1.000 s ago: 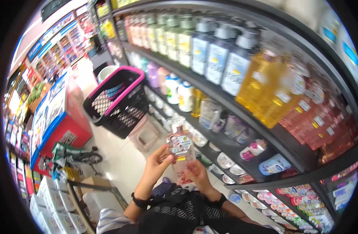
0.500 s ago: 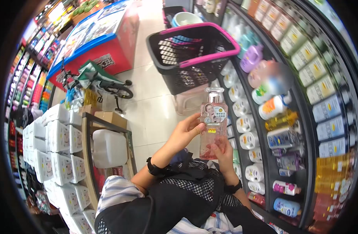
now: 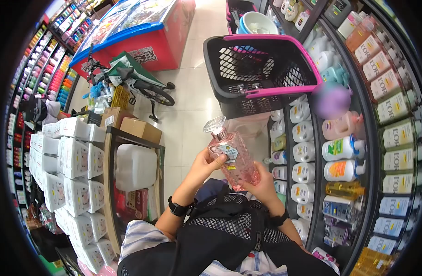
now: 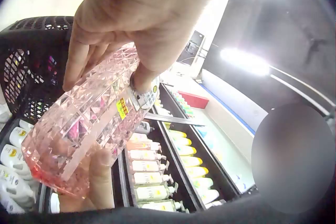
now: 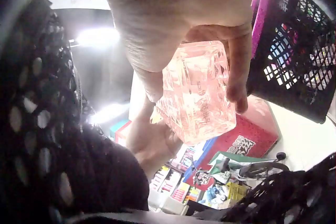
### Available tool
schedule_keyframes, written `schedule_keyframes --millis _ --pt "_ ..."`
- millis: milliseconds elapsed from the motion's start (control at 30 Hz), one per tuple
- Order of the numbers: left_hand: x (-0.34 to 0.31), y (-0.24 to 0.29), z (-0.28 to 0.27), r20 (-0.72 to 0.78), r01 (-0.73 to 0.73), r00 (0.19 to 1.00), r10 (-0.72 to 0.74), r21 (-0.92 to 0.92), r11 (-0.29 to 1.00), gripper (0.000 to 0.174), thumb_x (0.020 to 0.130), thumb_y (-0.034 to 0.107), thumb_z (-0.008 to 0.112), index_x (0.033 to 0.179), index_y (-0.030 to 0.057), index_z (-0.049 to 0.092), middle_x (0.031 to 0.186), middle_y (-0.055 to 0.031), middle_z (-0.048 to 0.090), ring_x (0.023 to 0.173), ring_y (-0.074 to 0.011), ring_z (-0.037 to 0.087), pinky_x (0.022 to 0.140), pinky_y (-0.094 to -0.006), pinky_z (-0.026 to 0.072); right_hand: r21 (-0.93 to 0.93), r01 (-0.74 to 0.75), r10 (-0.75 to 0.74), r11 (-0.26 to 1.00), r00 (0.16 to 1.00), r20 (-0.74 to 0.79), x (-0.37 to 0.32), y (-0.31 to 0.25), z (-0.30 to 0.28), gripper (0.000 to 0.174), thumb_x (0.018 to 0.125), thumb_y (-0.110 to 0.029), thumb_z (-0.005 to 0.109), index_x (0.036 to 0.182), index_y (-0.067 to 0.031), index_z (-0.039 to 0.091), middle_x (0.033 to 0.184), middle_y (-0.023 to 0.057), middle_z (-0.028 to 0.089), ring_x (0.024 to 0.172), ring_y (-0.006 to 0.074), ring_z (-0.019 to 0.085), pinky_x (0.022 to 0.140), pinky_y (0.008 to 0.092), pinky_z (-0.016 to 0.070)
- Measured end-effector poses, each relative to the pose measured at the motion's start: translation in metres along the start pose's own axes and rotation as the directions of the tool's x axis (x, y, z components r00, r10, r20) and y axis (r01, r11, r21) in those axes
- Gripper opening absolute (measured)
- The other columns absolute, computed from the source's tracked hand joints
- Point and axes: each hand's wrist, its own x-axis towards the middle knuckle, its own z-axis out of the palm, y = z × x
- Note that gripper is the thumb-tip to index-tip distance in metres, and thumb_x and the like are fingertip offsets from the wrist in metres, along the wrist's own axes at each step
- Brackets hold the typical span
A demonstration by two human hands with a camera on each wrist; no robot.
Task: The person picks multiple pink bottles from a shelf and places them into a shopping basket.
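Observation:
A pink faceted bottle [image 3: 238, 165] with a clear cap, a label and a yellow sticker is held before the body, its top tilted to the left. The left hand [image 3: 205, 166] grips it near the neck, thumb on the label. Low on its other side, the right hand [image 3: 262, 185] grips the base. In the left wrist view the left hand [image 4: 136, 19] curls over the upper end of the bottle [image 4: 89, 119]. The right wrist view shows the right hand [image 5: 184, 19] around the bottle's base [image 5: 197, 95].
A black basket [image 3: 243, 102] with pink handles stands ahead, on a pale stool [image 3: 247, 126]. Shelves of bottles [image 3: 389, 108] line the right. To the left are stacked white packs [image 3: 75, 158], a small bicycle [image 3: 146, 89] and a red freezer [image 3: 169, 43].
The view has swung down and left across the shelves and basket. The bottle, upright half a second ago, has tilted with its cap to the left. Both hands still grip it.

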Motion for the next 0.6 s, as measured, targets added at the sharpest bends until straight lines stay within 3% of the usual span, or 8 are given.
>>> schedule_keyframes --millis 167,233,300,367,433,500,600 --pt "0.06 0.019 0.005 -0.078 -0.014 0.997 0.019 0.068 0.998 0.045 0.089 0.034 0.065 0.12 0.0027 0.054 0.106 -0.0049 0.064 0.096 -0.0129 0.06 0.082 -0.0285 0.049 0.039 0.004 -0.008 0.999 0.993 0.114 0.062 0.023 -0.028 0.056 0.079 -0.032 0.073 0.119 0.0008 0.051 0.102 0.0181 0.066 0.094 0.0253 0.066 0.08 0.0348 0.0507" --pt "0.092 0.035 0.009 -0.153 0.004 0.988 0.02 0.15 0.989 0.04 0.089 0.031 0.065 0.116 0.0025 0.056 0.105 -0.0053 0.064 0.095 -0.0126 0.06 0.081 -0.0281 0.0489 0.115 0.138 -0.143 0.984 0.989 0.038 0.089 0.029 -0.04 0.052 0.084 -0.032 0.067 0.122 -0.0012 0.05 0.111 0.0184 0.062 0.101 0.026 0.063 0.085 0.0347 0.0489" --pt "0.126 0.053 0.026 -0.212 -0.213 0.945 0.251 0.187 0.959 0.034 0.088 0.018 0.067 0.114 0.0011 0.056 0.103 -0.0063 0.064 0.092 -0.0119 0.061 0.08 -0.0274 0.049 0.141 0.152 -0.151 0.978 0.988 -0.019 0.113 0.029 -0.062 0.048 0.085 -0.029 0.065 0.122 -0.0016 0.051 0.115 0.0172 0.061 0.103 0.0251 0.062 0.086 0.0335 0.0483" --pt "0.161 0.077 0.032 -0.152 -0.345 0.899 0.411 0.332 0.878 0.047 0.083 0.011 0.07 0.123 -0.0052 0.049 0.105 -0.01 0.064 0.09 -0.0151 0.063 0.079 -0.0273 0.0512 0.165 0.161 -0.152 0.973 0.986 -0.068 0.13 0.037 -0.083 0.044 0.087 -0.026 0.063 0.122 -0.0019 0.052 0.118 0.0159 0.059 0.105 0.0241 0.061 0.086 0.0322 0.0477" --pt "0.196 0.091 0.036 -0.148 -0.428 0.812 0.564 0.507 0.748 0.052 0.08 0.008 0.072 0.124 -0.0058 0.048 0.107 -0.0136 0.064 0.098 -0.0171 0.063 0.084 -0.0293 0.0518 0.186 0.067 -0.06 0.98 0.997 -0.041 0.14 0.058 -0.11 0.033 0.089 -0.02 0.06 0.116 -0.0017 0.056 0.11 0.0115 0.063 0.101 0.0209 0.063 0.084 0.0308 0.0485" --pt "0.23 0.107 0.042 -0.086 -0.422 0.746 0.66 0.706 0.569 0.057 0.076 0.009 0.076 0.123 -0.0053 0.047 0.11 -0.0165 0.064 0.103 -0.0191 0.062 0.09 -0.0333 0.0503 0.216 0.021 -0.004 0.976 0.997 -0.076 0.144 0.079 -0.129 0.024 0.091 -0.014 0.058 0.109 0.0 0.059 0.101 0.0098 0.066 0.096 0.0176 0.064 0.082 0.0288 0.0491" --pt "0.282 0.114 0.042 -0.025 -0.372 0.779 0.627 0.786 0.494 0.054 0.077 0.014 0.075 0.121 -0.0026 0.049 0.107 -0.0175 0.066 0.1 -0.0215 0.065 0.087 -0.0329 0.0508 0.278 -0.126 0.187 0.952 0.961 -0.206 0.136 0.125 -0.15 0.02 0.09 -0.01 0.059 0.107 0.0002 0.059 0.095 0.0098 0.067 0.088 0.0148 0.065 0.076 0.0256 0.0497"
